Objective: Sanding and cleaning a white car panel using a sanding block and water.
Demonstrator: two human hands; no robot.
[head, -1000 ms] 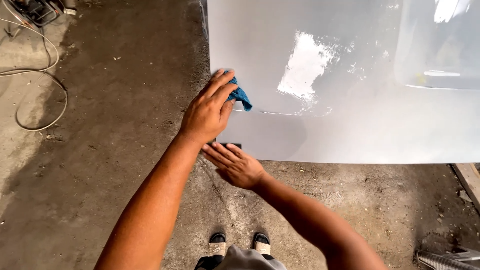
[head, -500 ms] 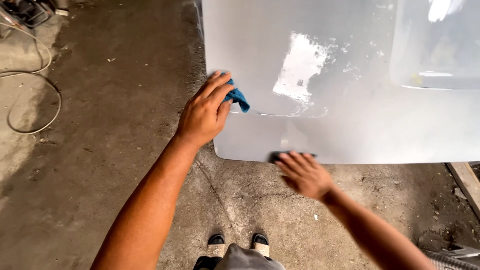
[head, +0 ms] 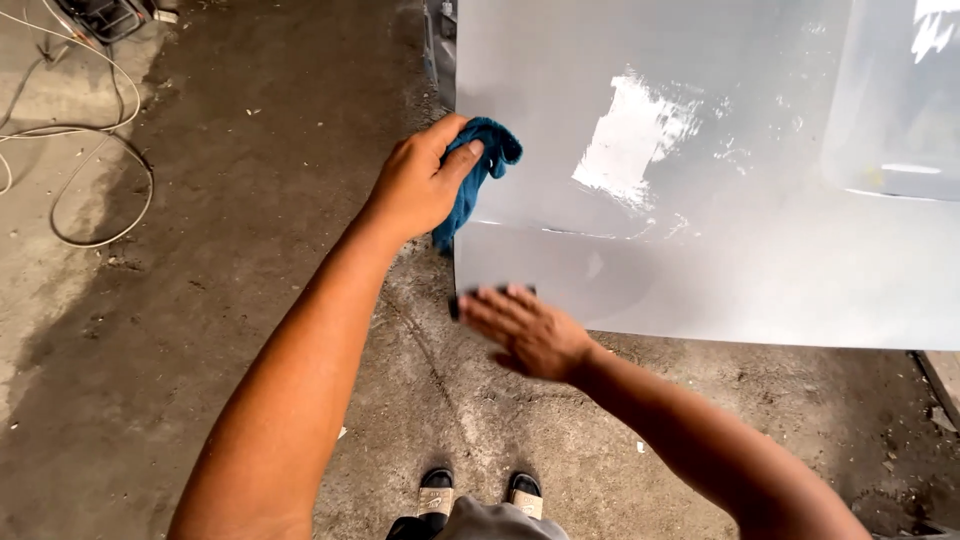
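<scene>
Where concrete floor [head: 200, 300] meets grey panel [head: 720, 250]: left hand [head: 420, 185] clutching blue cloth [head: 480, 170], right hand [head: 525, 330] flat, blurred.

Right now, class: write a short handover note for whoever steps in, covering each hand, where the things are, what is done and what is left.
Left hand: grips a blue cloth against the left edge of the grey panel.
Right hand: blurred at the panel's lower left corner, fingers spread over a small dark thing; whether it grips it cannot be told.
Things: panel stands over the concrete floor; cables lie far left.
Done: a whitish patch and streaks show mid-panel.
Left: cannot be told from this view.
</scene>
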